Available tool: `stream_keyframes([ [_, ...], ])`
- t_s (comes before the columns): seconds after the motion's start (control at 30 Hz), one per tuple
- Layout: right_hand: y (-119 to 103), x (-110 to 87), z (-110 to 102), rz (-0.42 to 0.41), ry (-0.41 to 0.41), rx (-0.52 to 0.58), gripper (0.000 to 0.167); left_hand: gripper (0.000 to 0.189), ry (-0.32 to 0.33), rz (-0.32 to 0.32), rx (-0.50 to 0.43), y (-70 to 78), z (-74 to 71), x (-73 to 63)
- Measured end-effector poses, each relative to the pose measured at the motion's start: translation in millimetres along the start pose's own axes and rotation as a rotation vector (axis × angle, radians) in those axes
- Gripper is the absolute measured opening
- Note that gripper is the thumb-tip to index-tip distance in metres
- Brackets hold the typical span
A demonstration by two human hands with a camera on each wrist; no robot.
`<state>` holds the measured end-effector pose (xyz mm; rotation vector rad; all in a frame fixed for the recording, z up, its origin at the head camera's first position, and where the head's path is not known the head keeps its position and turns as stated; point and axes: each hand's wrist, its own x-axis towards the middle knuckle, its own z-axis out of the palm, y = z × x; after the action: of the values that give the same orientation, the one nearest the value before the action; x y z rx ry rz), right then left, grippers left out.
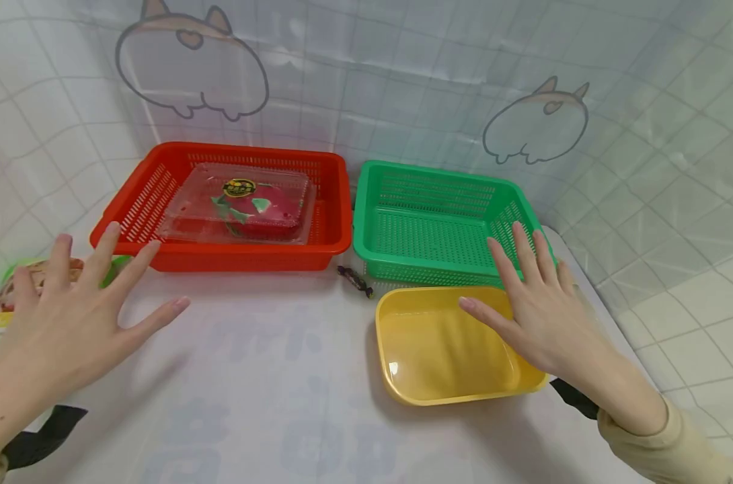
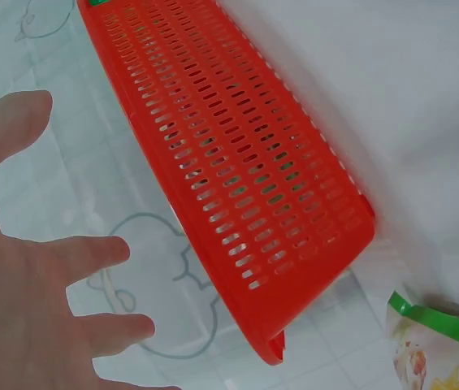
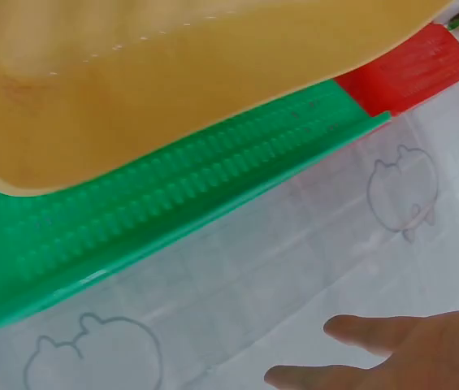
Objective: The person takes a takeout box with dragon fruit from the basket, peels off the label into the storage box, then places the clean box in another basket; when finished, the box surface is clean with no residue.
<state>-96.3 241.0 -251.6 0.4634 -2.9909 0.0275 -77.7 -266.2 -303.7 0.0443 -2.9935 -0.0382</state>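
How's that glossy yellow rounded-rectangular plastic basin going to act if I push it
The yellow basin should probably slide rather than tip, since it sits low and broad on the white printed cloth. Its glossy surface may feel slippery. It looks fairly stiff, with walls holding an even shape.

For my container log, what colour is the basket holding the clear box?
The basket is red, clearest in the head view.

Shiny yellow plastic tub (image 1: pixel 442 346), upright, pretty much under right hand (image 1: pixel 542 309). Green perforated basket (image 1: pixel 427 235) by those fingertips, red slotted basket (image 1: pixel 251 259) just past left hand (image 1: pixel 76 316).
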Motion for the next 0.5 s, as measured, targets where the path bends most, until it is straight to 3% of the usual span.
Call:
stream_keyframes([
  [0.23, -22, 12.5, -16, -0.034, -0.025, 0.112, 0.088, 0.098, 0.030, -0.010, -0.052, -2.1, -5.7, 5.1],
  [0.4, -42, 26.5, -24, -0.025, -0.074, 0.303, 0.084, 0.087, 0.093, 0.053, -0.143, -1.5, -16.0, 15.2],
  [0.5, -54, 36.0, -28, -0.025, -0.089, 0.447, 0.080, 0.087, 0.090, 0.071, -0.174, 0.1, -22.7, 21.9],
])
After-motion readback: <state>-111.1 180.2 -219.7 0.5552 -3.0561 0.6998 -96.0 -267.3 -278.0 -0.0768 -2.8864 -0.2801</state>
